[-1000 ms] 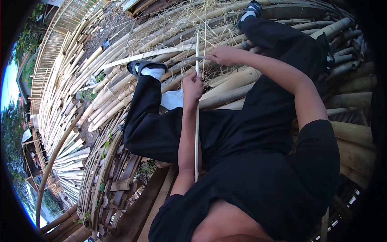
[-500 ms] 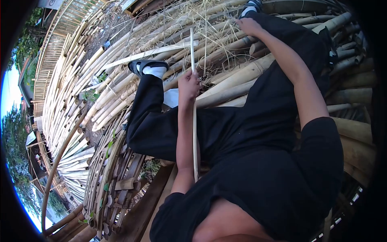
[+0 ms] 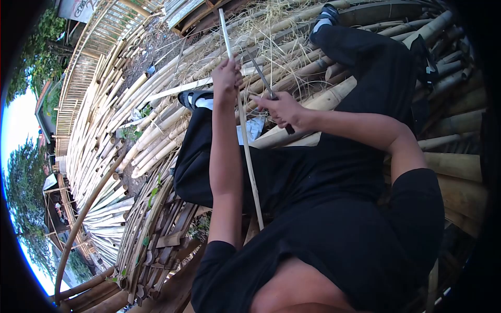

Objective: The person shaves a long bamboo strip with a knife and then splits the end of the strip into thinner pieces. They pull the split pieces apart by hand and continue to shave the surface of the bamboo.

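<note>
My left hand (image 3: 226, 79) is closed around a long, thin bamboo strip (image 3: 246, 141). The strip runs from beyond my fist back past my forearm to my shirt. To the right of it, my right hand (image 3: 287, 110) grips the dark handle of a knife (image 3: 259, 72). Its long, narrow blade points up and left, its tip close to my left fist and the strip. Below the hands, between my legs, lies a crumpled whitish sheet (image 3: 252, 129).
Bamboo poles (image 3: 156, 117) lie in dense rows under and around my legs. Pale shavings (image 3: 276, 55) are scattered ahead, beside a flat split piece (image 3: 182, 89). A bamboo fence (image 3: 78, 78) stands at the far left, and a wooden box-like frame (image 3: 190, 15) at the top.
My left hand has moved forward and left with the strip. My right hand has come back from near my far foot to beside the strip, and the knife now shows clearly.
</note>
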The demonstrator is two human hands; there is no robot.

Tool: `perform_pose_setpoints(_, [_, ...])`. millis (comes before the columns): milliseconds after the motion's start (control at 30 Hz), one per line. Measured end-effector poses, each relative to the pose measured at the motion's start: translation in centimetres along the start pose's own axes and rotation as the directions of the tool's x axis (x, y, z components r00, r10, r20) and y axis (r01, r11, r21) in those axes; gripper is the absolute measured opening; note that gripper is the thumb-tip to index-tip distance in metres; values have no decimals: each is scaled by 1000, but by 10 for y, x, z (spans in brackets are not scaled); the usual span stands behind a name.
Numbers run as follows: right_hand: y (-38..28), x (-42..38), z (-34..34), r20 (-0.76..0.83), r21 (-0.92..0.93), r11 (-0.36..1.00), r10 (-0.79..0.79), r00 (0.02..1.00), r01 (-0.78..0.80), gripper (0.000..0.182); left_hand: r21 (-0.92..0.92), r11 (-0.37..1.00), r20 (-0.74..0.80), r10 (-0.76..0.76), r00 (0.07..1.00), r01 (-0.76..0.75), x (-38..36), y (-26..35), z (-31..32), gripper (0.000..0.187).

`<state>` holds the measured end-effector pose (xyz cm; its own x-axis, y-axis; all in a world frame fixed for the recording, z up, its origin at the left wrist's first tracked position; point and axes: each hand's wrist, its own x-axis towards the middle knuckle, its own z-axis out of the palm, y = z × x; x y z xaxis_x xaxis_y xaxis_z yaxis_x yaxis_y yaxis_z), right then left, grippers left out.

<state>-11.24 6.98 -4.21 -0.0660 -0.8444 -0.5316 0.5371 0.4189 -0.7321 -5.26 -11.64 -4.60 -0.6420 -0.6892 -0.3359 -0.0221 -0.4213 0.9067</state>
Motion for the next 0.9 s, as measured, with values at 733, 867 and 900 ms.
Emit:
perform_pose_setpoints(733, [-3, 41, -20, -218, 35, 978, -192, 957, 204, 32, 383, 911, 78, -193, 978, 149, -72, -27, -4, 57])
perform_pose_setpoints(867, [-1, 58, -41, -239, 43, 984, -159, 958, 174, 33, 293, 920, 93, -297, 950, 259, -123, -58, 13, 44])
perform_pose_setpoints(900, [-1, 59, -44, -238, 33, 984, -160, 958, 172, 33, 284, 924, 95, -292, 952, 255, -126, -64, 13, 44])
